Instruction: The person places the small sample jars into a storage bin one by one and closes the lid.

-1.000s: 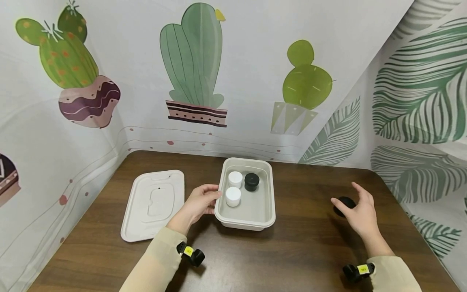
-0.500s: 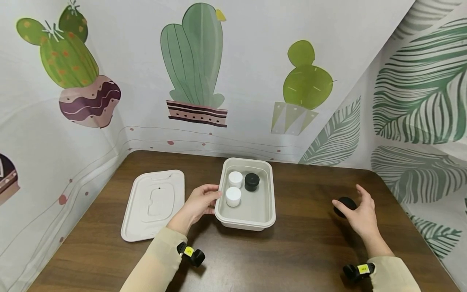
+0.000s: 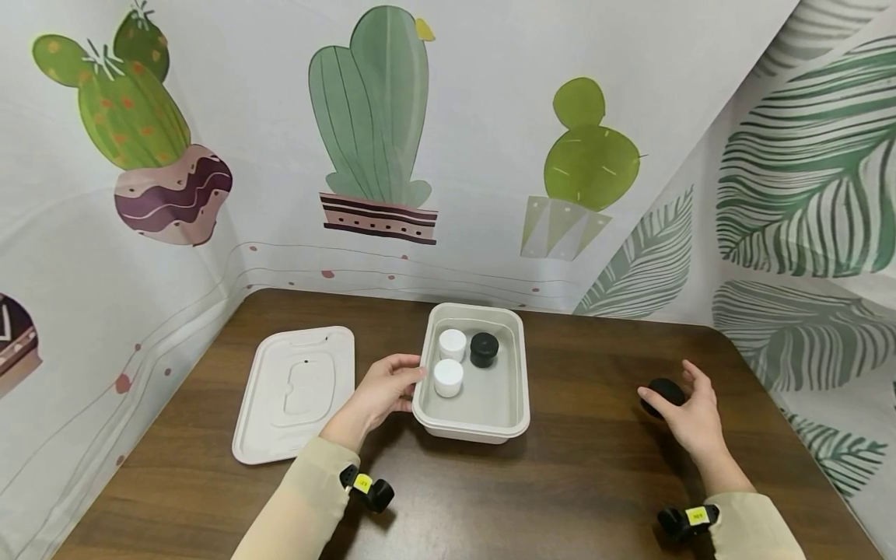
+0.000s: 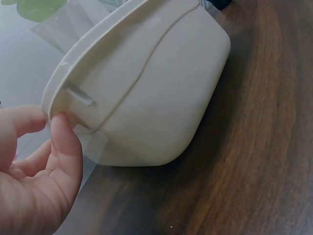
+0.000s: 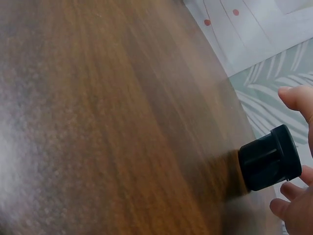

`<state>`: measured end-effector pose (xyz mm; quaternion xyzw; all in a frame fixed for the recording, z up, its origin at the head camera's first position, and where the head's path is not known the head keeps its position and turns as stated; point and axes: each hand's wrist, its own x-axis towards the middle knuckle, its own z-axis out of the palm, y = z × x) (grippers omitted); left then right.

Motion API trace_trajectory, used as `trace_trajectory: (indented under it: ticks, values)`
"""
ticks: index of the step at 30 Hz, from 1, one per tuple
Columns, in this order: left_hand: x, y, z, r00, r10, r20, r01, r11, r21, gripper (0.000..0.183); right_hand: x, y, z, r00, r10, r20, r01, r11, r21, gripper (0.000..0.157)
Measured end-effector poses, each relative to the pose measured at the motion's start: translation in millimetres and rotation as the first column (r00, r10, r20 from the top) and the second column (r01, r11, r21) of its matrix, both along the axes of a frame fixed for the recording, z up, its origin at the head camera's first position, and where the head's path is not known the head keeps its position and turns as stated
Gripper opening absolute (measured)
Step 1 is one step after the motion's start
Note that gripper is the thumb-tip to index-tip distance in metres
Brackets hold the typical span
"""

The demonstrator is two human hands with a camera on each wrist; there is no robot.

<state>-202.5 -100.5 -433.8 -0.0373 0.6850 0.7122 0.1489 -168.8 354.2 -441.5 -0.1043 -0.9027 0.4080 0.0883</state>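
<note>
My left hand [image 3: 378, 390] pinches the left rim of a cream plastic container [image 3: 493, 404]; thumb and finger at that rim also show in the left wrist view. Inside the container are a white lidded jar [image 3: 452, 344], a second white jar [image 3: 448, 378] in front of it, and a black jar [image 3: 484, 349] to their right. Far to the right, my right hand [image 3: 694, 424] is spread around another black lidded jar [image 3: 663, 397]. In the right wrist view this jar [image 5: 266, 159] stands upright on the table, with the thumb [image 5: 296, 100] held apart from it.
A cream lid [image 3: 297, 397] lies flat on the table [image 3: 581, 467], left of the container. A patterned cloth [image 3: 483, 155] hangs right behind the table's back edge.
My right hand's fingers have drawn in a little toward the black jar, which stays in place. The left hand and the container have not moved.
</note>
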Motion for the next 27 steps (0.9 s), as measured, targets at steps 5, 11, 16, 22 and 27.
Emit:
trace_trajectory:
  ticks: [5, 11, 16, 22, 27]
  values:
    - [-0.2, 0.3, -0.1, 1.0, -0.002, -0.001, 0.002, 1.0, -0.001, 0.043, -0.1, 1.5, -2.1, 0.999, 0.006, 0.035, -0.005, 0.999, -0.033, 0.093]
    - [-0.3, 0.2, -0.2, 1.0, 0.0, 0.001, 0.0, 1.0, -0.006, 0.043, -0.8, 2.6, -3.6, 0.998, 0.008, 0.067, -0.004, 0.998, -0.057, 0.092]
    - [-0.5, 0.2, 0.2, 1.0, 0.003, 0.001, -0.003, 1.0, -0.007, 0.043, -0.4, 2.8, -3.9, 0.994, -0.018, 0.108, 0.023, 0.999, -0.049, 0.089]
    - [-0.8, 0.8, -0.4, 1.0, 0.011, 0.008, -0.01, 1.0, -0.007, 0.043, -0.5, 4.3, -5.2, 0.995, -0.014, 0.102, 0.018, 0.999, -0.043, 0.086]
    - [-0.8, 1.0, -0.8, 1.0, 0.009, 0.008, -0.009, 1.0, -0.002, 0.043, -1.2, 5.8, -6.6, 0.992, -0.02, 0.121, 0.022, 1.0, -0.018, 0.084]
